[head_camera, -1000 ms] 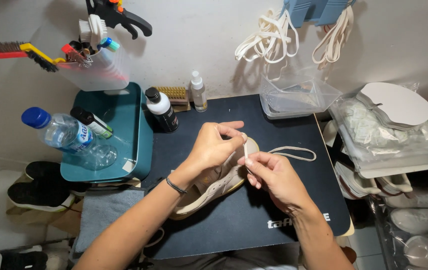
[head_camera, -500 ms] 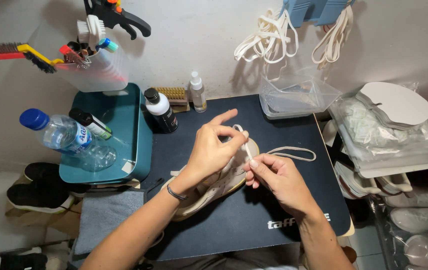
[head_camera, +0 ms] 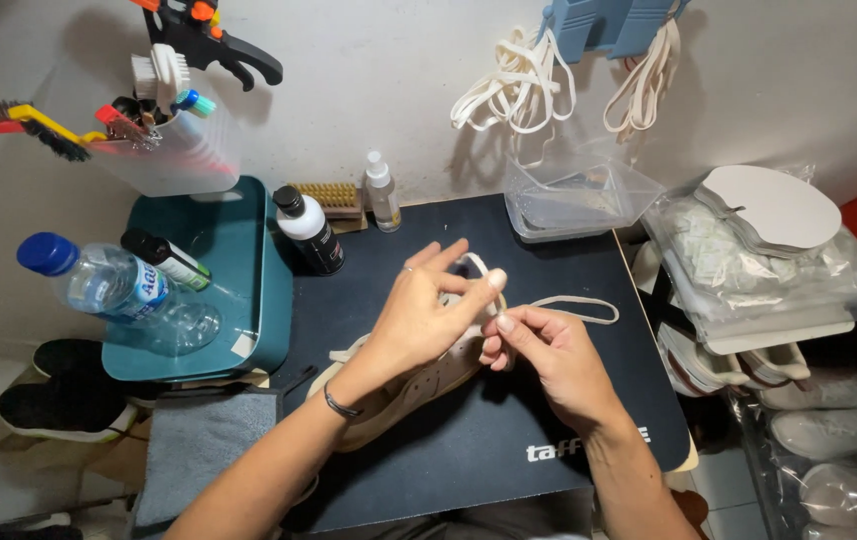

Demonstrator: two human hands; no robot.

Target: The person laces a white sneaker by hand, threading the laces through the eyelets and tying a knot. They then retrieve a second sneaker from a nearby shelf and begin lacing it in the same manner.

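Note:
A beige shoe (head_camera: 389,400) lies on its side on the black mat (head_camera: 469,450), mostly covered by my hands. My left hand (head_camera: 419,320) hovers over the shoe, pinching a white lace (head_camera: 574,303) near its top between thumb and forefinger, other fingers spread. My right hand (head_camera: 549,355) pinches the same lace just beside it. The lace loops out to the right over the mat.
A teal box (head_camera: 249,300) at left carries a water bottle (head_camera: 109,285) and a small dark bottle (head_camera: 164,258). A black bottle (head_camera: 309,230), a spray bottle (head_camera: 381,192) and a brush (head_camera: 329,198) stand behind. A clear tub (head_camera: 579,200) sits at the back; bagged insoles (head_camera: 749,250) lie right.
My left hand has lifted and opened its fingers while drawing the lace upward. The right hand has shifted slightly left to meet it. The shoe stays in place.

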